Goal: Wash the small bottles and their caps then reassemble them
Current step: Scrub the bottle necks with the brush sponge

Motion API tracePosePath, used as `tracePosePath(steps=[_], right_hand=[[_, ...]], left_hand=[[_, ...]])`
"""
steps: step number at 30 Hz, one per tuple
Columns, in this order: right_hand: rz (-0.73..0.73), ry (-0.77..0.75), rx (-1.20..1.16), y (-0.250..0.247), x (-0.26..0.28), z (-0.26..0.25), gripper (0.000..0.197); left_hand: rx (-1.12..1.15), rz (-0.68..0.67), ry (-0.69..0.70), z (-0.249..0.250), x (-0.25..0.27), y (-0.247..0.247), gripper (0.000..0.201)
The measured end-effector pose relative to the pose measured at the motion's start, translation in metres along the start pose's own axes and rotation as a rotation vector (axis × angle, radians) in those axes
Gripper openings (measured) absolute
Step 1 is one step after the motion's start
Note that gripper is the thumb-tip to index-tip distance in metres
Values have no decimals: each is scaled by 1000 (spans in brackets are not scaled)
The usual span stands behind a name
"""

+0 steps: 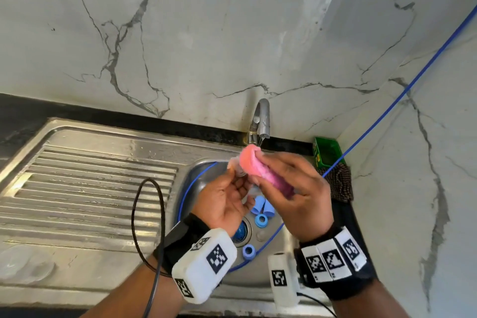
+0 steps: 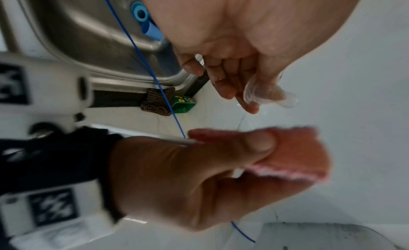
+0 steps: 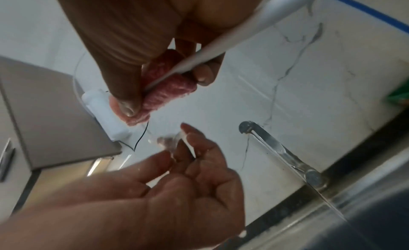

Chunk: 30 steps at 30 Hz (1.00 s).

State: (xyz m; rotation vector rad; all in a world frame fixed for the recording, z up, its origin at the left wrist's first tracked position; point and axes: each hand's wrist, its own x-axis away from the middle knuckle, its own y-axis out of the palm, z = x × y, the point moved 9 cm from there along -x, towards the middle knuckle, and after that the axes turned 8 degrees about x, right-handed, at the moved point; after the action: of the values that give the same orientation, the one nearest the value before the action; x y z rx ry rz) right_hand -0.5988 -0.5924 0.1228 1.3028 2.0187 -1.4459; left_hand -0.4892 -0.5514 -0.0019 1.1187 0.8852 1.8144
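My left hand [image 1: 238,175] pinches a small clear bottle [image 1: 238,168] over the sink, just below the tap. The same bottle [image 2: 265,94] shows between thumb and fingertips in the left wrist view, and it is blurred [image 3: 168,141] in the right wrist view. My right hand [image 1: 263,170] grips a pink sponge [image 1: 254,165] and holds it against the bottle's far side. The sponge [image 2: 294,157] is folded under the thumb. Several blue caps [image 1: 261,220] lie on the sink floor beneath the hands, one [image 1: 248,251] nearer to me.
The steel tap [image 1: 262,119] lets a thin trickle fall above the sponge. A ribbed drainboard [image 1: 90,188] lies to the left with clear plastic items [image 1: 25,263] at its front. A green box [image 1: 326,153] and brown cloth [image 1: 338,183] sit at the right corner. A blue cable [image 1: 387,108] crosses the basin.
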Motion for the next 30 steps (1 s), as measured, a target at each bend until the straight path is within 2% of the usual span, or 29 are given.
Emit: tracePosePath(steps=[2, 8, 12, 15, 19, 22, 27, 30], right_hand=[[-15, -70, 52, 13, -6, -7, 31], [-56, -141, 128, 26, 18, 12, 23], [-93, -114, 169, 18, 25, 30, 22], [-41, -81, 129, -1, 17, 31, 23], [-32, -158, 126, 4, 7, 14, 23], [-51, -163, 157, 9, 11, 28, 25], [-103, -190, 224, -4, 22, 57, 23], [-69, -158, 176, -18, 20, 64, 23]], left_hand=[[9, -2, -45, -11, 2, 1, 17], [12, -18, -87, -15, 5, -4, 25], [-13, 49, -98, -21, 2, -15, 44], [-20, 66, -63, -18, -2, -13, 35], [-19, 60, -41, -31, -6, -1, 25], [1, 45, -50, -42, -6, 8, 26], [3, 90, -68, -53, -8, 1, 43], [-35, 101, -35, -52, -9, 4, 28]])
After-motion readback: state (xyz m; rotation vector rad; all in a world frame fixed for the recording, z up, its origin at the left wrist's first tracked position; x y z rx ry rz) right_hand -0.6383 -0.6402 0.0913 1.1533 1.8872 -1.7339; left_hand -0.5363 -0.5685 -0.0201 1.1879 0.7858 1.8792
